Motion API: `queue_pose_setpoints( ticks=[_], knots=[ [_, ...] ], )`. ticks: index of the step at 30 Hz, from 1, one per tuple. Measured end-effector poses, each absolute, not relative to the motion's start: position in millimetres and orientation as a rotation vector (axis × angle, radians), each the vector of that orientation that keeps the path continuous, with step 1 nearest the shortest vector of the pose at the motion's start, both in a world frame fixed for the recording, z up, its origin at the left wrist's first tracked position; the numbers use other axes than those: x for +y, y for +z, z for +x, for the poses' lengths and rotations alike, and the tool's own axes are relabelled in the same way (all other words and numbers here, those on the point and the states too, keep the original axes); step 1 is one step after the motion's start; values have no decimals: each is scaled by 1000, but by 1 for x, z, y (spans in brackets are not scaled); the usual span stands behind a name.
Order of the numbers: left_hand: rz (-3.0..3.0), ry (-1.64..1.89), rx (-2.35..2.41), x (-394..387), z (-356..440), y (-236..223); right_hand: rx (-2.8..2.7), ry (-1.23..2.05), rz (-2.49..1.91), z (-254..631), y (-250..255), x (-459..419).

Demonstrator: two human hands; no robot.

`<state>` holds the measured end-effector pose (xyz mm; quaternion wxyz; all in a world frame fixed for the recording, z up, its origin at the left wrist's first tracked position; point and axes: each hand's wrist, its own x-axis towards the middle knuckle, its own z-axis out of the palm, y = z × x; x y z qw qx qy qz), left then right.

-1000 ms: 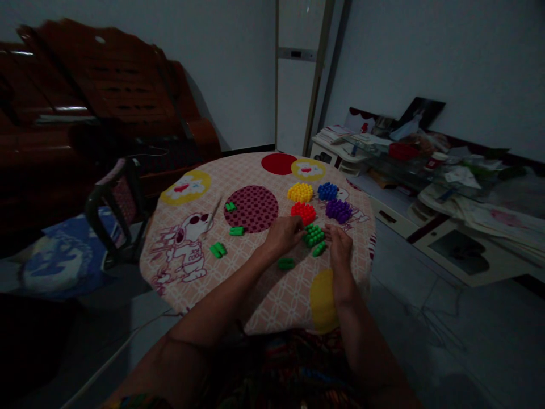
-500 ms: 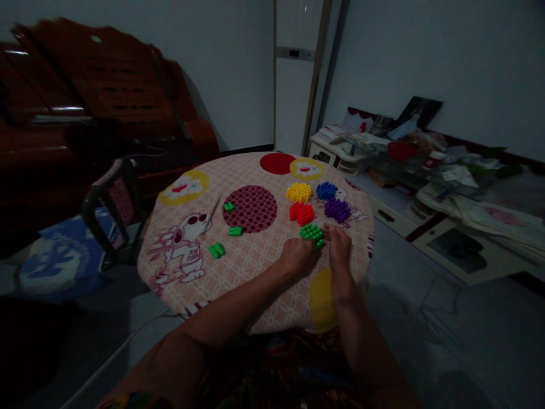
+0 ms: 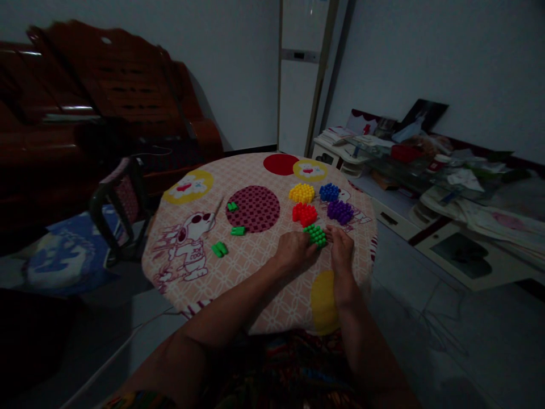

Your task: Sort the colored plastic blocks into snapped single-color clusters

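Observation:
Between my two hands, close above or on the round table, is a cluster of green knobbly toy building blocks (image 3: 315, 235). My left hand (image 3: 293, 250) is curled closed on the cluster's left side, the fingertips partly hidden. On the right side, my right hand (image 3: 342, 248) has its fingers bent against the blocks' edge. Just beyond lies a red block cluster (image 3: 305, 214), with a yellow cluster (image 3: 302, 193) behind it. To their right are a blue cluster (image 3: 329, 192) and a purple cluster (image 3: 340, 212). Loose green blocks (image 3: 219, 249) lie apart on the left.
A patterned cloth (image 3: 255, 284) covers the round table. A chair (image 3: 119, 204) stands at its left, with a wooden sofa (image 3: 114, 85) behind. Along the right wall runs a low cabinet (image 3: 392, 218) loaded with papers, bags and a cup.
My left hand has shifted slightly on the green cluster, its back now turned more upward. The whole view has moved a little; the other clusters and loose blocks stay put.

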<state>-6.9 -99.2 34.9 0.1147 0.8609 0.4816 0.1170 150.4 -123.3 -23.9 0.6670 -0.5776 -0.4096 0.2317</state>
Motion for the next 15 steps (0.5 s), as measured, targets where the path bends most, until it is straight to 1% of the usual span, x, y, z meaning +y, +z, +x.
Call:
queue_pose_setpoints(
  ticks=[6,10,12,15],
  knots=[
    [2268,650,1784,-30,-72,54,-856,591,-1290,150,-23,-122],
    [2163,731,1975,6,-115,44,-854,585,-1307,150,-25,-121],
    [2144,742,2024,18,-130,35,-863,576,-1327,151,-26,-120],
    [2105,591,2103,33,-144,26,-867,557,-1347,153,-27,-120]
  ],
)
